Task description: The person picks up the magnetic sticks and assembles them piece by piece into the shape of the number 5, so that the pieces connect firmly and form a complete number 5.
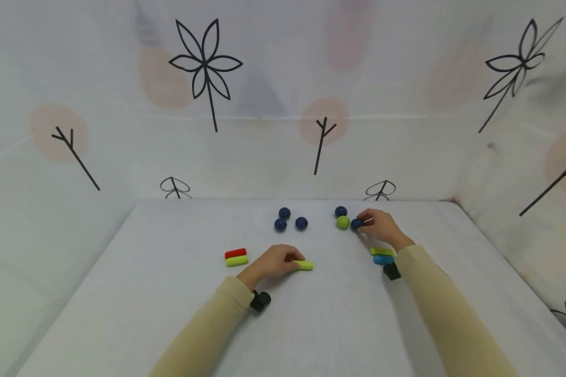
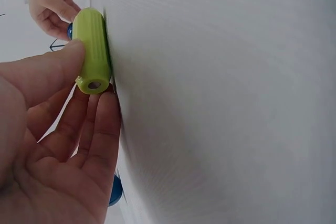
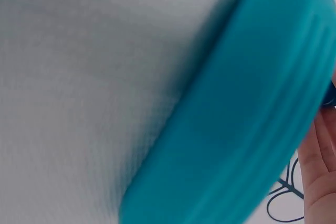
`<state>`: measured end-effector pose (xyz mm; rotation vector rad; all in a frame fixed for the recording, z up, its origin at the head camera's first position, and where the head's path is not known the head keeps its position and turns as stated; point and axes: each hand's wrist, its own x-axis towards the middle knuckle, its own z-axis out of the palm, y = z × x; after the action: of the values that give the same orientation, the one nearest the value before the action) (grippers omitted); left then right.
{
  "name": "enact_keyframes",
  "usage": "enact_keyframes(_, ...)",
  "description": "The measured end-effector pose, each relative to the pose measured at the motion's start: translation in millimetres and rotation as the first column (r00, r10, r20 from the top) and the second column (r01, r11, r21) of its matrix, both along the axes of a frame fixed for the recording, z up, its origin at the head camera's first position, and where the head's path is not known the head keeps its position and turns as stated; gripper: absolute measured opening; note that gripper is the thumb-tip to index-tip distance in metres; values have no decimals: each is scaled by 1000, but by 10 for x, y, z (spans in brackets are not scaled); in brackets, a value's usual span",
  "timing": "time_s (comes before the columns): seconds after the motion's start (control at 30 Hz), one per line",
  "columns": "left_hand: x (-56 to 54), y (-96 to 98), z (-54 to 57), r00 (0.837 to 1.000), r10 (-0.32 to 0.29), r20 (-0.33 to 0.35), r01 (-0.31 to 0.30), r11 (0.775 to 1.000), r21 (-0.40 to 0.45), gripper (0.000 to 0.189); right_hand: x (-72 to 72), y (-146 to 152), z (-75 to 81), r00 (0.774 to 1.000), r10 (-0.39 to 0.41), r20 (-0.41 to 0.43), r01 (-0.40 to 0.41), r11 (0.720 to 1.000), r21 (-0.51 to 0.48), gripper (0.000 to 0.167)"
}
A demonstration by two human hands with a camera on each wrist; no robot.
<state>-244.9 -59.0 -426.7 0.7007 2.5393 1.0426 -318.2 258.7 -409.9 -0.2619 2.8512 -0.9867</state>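
Observation:
My left hand point(image 1: 275, 261) pinches a yellow-green magnetic stick point(image 1: 304, 265) between thumb and fingers, low at the table. In the left wrist view the same ridged stick point(image 2: 93, 45) shows a small metal disc in its near end. Further right, my right hand point(image 1: 382, 228) holds a dark blue ball point(image 1: 357, 224) at its fingertips. Just left of that ball are a green ball point(image 1: 343, 222) and another dark blue ball point(image 1: 340, 211). A blue stick point(image 3: 236, 108) fills much of the right wrist view, partly hiding the right hand.
Three dark blue balls point(image 1: 301, 223) sit near the back, left of the green one. A red stick point(image 1: 235, 253) and a yellow-green stick point(image 1: 237, 261) lie side by side at left. Below my right hand, a green stick point(image 1: 381, 251) lies beside the blue one.

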Motion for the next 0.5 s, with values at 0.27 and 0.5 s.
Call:
enact_keyframes(0.27,13,2,-5,1000,8,6,-8,1000,15,18,71,2,43,999,37,2,-37,999,3,39)
enact_keyframes(0.5,7,31,-15,1000,10,1,-10,1000,-1,17,196,7,89,998,64,-21,-64,997,-36,38)
